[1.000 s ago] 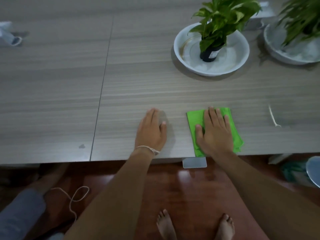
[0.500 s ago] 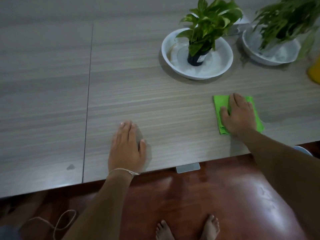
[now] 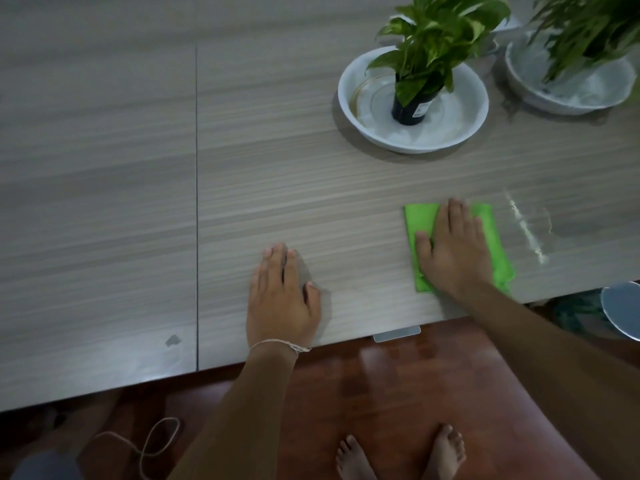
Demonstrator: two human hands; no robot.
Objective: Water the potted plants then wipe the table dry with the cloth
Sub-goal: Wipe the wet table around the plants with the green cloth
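Observation:
A folded green cloth (image 3: 420, 220) lies flat on the wood-grain table (image 3: 104, 202) near its front edge. My right hand (image 3: 453, 251) presses down on the cloth with the palm flat and the fingers spread. My left hand (image 3: 280, 303) rests flat on the bare table to the left, holding nothing. A leafy potted plant (image 3: 436, 32) in a small black pot stands in a white bowl (image 3: 349, 109) behind the cloth. A second plant (image 3: 588, 26) stands in another white bowl (image 3: 571, 102) at the far right. A thin streak of water (image 3: 526, 233) glistens just right of the cloth.
A darker wet patch (image 3: 581, 226) spreads right of the streak. A seam (image 3: 196, 202) runs front to back through the table's left half. Below the edge are a red-brown floor, my bare feet (image 3: 398, 455), a looped cord (image 3: 152, 441) and a round grey object (image 3: 623, 310).
My right hand slid the cloth to the right along the table, then back a little to the left. My left hand stayed flat on the table. The view shifted.

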